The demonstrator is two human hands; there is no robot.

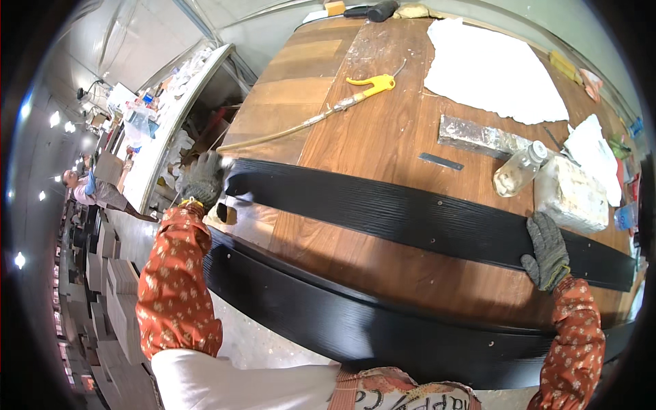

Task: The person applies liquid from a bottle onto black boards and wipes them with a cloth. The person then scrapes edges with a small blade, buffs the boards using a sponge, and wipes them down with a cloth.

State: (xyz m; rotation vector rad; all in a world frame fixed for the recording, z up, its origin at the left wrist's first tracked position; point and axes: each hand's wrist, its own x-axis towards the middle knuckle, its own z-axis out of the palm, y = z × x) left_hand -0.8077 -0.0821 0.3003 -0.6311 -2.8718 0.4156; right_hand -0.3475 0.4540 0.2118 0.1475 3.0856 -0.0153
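A long black wood-grain board lies across the brown wooden table, with small holes along it. My right hand, in a grey knit glove, rests on this board toward its right end, fingers extended and thumb apart. Beside the board's left end is my gloved left hand, its fingers stretched upward and slightly blurred; I see nothing held in it. Just below that hand sits a small tan and black piece, its kind unclear. Closer to my body, a second long black board runs along the table's near edge.
Beyond the boards are a yellow air blow gun on a hose, a white sheet, a stained bar, a glass jar and a wrapped white block. Another person stands at far left near a cluttered bench.
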